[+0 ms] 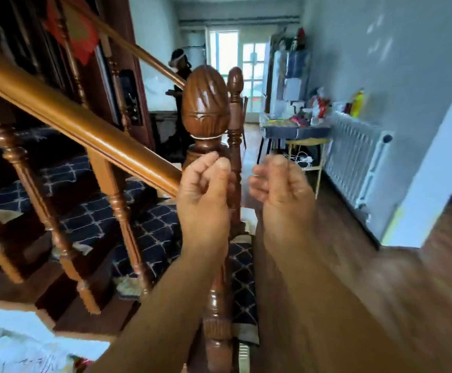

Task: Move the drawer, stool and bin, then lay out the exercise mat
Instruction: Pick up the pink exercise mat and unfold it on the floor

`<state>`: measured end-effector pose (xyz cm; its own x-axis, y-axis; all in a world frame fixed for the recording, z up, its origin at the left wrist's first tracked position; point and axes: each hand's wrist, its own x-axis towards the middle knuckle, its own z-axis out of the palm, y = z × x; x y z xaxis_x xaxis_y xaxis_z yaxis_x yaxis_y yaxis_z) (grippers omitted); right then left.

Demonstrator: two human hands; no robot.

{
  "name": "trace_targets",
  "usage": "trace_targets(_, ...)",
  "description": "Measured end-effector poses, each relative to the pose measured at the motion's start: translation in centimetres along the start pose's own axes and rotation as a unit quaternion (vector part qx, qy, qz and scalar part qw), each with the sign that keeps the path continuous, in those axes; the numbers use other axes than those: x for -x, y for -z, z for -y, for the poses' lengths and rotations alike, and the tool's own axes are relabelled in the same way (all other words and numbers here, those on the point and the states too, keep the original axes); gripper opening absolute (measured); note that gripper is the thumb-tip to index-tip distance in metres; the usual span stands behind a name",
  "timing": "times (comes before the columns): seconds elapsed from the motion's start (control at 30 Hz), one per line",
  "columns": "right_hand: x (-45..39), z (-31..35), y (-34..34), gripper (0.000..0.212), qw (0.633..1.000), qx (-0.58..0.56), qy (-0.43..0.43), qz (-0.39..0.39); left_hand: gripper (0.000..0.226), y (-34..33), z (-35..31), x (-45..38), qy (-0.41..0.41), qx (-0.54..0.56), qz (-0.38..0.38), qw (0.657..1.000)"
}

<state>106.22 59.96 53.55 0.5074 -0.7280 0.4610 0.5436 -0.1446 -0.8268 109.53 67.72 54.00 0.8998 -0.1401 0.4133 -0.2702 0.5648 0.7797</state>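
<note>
Both my hands are raised in front of me at the foot of a staircase. My left hand (206, 189) has its fingers curled into a loose fist and holds nothing; it hangs just in front of the carved wooden newel post (206, 103). My right hand (281, 189) is curled the same way, a little to the right of the post, and is also empty. I cannot make out a drawer, a bin or an exercise mat in this view.
Stairs with dark patterned carpet (90, 219) and a wooden handrail (71, 119) fill the left. A cluttered table (295, 127) with a small yellow-framed stand (319, 157) under it and a white radiator (354, 157) line the right wall. Wooden floor (340, 224) runs ahead towards a glass door (251, 74).
</note>
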Motion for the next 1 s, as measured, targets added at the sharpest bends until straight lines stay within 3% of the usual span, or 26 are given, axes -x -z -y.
trace_targets(0.17, -4.5, 2.4, 8.7, 0.017, 0.994, 0.0, 0.022, -0.107, 0.029, -9.7, 3.5, 1.2, 0.025, 0.021, 0.057, 0.998)
trace_targets(0.4, -10.0, 6.1, 24.1, 0.02, 0.974, 0.011, 0.063, -0.217, 0.013, -25.1, 10.7, 5.5, 0.083, 0.061, 0.112, 0.988)
trace_targets(0.6, -11.6, 8.2, 38.5, 0.023, 0.941, 0.1, 0.06, -0.317, 0.007, -36.5, 17.6, 12.3, 0.166, 0.077, 0.192, 0.964)
trace_targets(1.0, -10.8, 11.6, 62.7, 0.024, 0.822, 0.152, 0.124, -0.535, 0.018, -56.4, 28.2, 27.3, 0.336, 0.093, 0.405, 0.846)
